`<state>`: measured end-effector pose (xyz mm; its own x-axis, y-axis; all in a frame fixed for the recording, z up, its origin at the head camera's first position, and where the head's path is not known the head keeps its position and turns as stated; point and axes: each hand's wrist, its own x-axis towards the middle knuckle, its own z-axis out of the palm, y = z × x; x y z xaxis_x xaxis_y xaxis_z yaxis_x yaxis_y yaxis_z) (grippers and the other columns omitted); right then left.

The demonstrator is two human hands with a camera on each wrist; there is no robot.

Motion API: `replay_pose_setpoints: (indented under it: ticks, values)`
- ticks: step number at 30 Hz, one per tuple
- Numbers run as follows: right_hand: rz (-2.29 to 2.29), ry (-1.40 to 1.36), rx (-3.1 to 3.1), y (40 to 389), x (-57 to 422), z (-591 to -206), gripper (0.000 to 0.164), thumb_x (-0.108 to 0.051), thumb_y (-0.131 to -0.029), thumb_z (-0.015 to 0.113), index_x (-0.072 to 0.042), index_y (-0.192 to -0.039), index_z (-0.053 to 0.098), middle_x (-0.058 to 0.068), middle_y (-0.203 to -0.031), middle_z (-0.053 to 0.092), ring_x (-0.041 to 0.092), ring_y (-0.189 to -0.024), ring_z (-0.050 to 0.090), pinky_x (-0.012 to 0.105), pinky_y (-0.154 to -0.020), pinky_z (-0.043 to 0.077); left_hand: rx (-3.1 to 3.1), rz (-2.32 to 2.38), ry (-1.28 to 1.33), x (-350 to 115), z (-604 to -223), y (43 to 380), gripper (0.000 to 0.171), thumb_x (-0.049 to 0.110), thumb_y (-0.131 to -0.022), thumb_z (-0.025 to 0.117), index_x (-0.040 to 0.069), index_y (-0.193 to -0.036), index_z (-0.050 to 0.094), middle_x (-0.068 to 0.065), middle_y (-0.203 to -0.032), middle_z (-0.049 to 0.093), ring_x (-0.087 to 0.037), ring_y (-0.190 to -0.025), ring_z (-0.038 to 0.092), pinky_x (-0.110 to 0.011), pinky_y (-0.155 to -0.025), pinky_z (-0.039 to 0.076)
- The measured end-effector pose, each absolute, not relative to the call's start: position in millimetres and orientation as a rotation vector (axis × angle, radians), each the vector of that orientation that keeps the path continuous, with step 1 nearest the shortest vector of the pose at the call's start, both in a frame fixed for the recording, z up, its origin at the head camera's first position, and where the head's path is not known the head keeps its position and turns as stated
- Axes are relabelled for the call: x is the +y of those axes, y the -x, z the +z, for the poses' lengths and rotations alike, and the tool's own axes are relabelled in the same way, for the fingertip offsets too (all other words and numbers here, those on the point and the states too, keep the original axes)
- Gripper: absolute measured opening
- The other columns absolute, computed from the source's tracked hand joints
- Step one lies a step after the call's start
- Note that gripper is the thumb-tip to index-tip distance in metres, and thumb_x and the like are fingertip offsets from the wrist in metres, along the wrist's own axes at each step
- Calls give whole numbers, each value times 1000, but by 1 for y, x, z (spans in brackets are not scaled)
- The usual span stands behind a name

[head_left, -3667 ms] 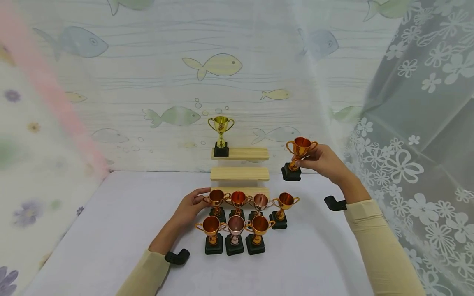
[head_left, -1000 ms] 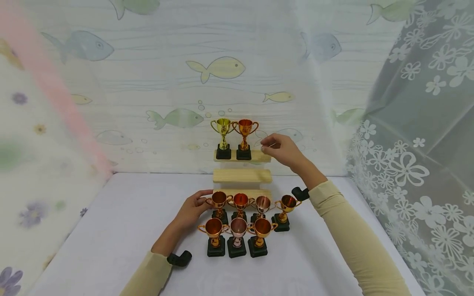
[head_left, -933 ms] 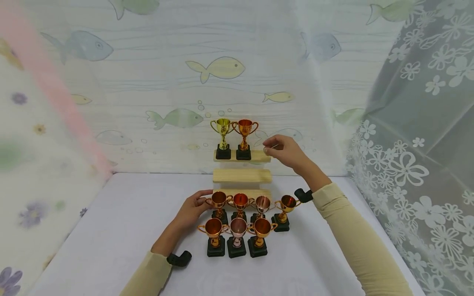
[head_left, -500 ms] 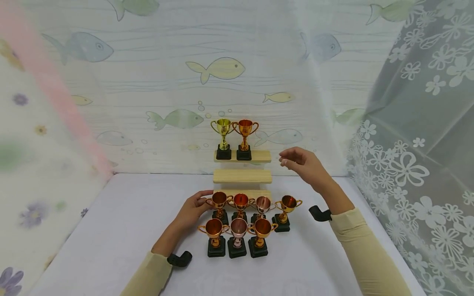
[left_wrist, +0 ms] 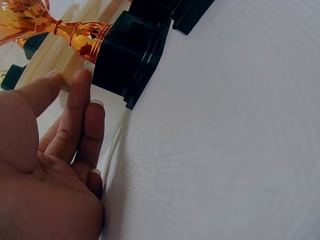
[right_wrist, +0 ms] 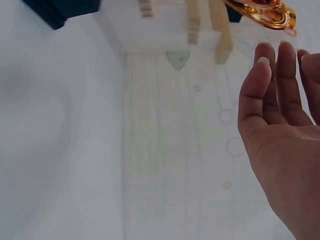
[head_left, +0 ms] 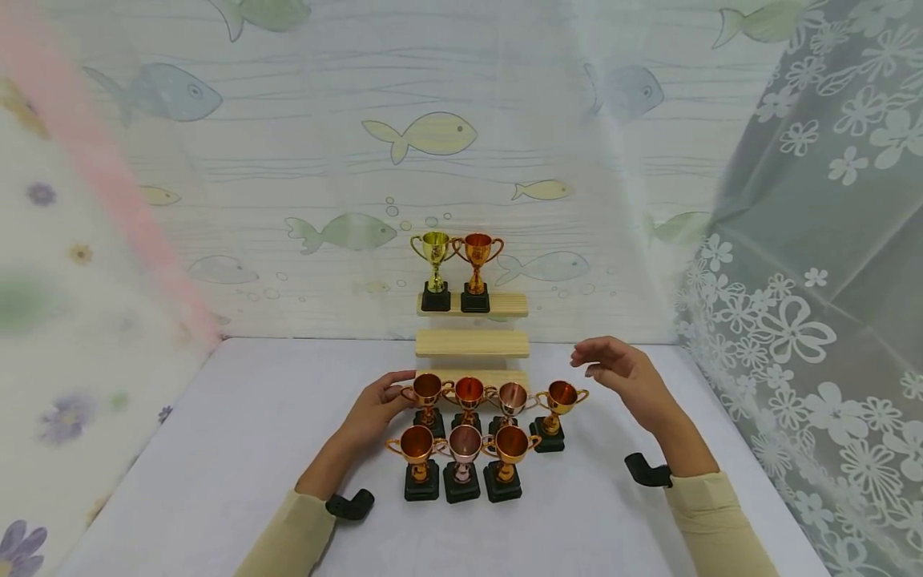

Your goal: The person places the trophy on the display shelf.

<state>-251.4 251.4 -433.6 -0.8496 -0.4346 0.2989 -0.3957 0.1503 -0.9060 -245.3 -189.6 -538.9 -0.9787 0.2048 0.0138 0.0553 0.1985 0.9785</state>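
A gold trophy cup point(head_left: 435, 248) and an orange-bronze trophy cup point(head_left: 477, 250) stand upright side by side on the top step of a wooden stepped stand point(head_left: 472, 343). My left hand point(head_left: 372, 411) is at the stand's lower left end. Its thumb and forefinger pinch the wooden end in the left wrist view, beside a trophy's black base point(left_wrist: 122, 52). My right hand point(head_left: 626, 381) hovers with nothing in it, fingers loosely bent, above and right of an orange-gold trophy cup point(head_left: 558, 398). In the right wrist view a shiny trophy handle point(right_wrist: 280, 19) shows beyond its fingertips.
Two rows of trophy cups stand before the stand, hiding part of its lowest step. The front row has a copper cup point(head_left: 417, 445), a pinkish cup point(head_left: 464, 445) and another copper cup point(head_left: 510, 445). A fish-patterned curtain point(head_left: 288, 160) hangs behind the white table point(head_left: 238, 417).
The orange-bronze trophy cup has gone from my right hand to the top step beside the gold one. My right hand has let go and moved right and down. My left hand stays put.
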Motion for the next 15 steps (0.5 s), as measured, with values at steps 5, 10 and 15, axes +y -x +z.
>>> replay_pose_setpoints:
  ticks: [5,10,15]
  values:
    - [-1862,913,2283,247,261,-450,52,19,-86,41,4,-135,51,31,-129,53,35,-119,56,32,-98,50,2298,1910,-275,-190,-532,242,50,20,-100,62,7,-146,46,-9,-113,73,-21,-108,68,-49,-104,46]
    - [-1815,935,2209,246,265,-466,58,22,-84,39,3,-138,48,32,-135,49,36,-124,52,37,-100,49,2289,1906,-298,-187,-513,232,50,20,-100,62,5,-145,46,-8,-112,74,-20,-107,68,-47,-103,47]
    - [-1725,922,2186,246,263,-477,51,18,-91,49,0,-139,48,22,-138,51,26,-123,55,41,-98,51,2291,1916,-308,-187,-521,236,50,19,-100,62,7,-146,45,-9,-114,73,-20,-107,68,-46,-103,47]
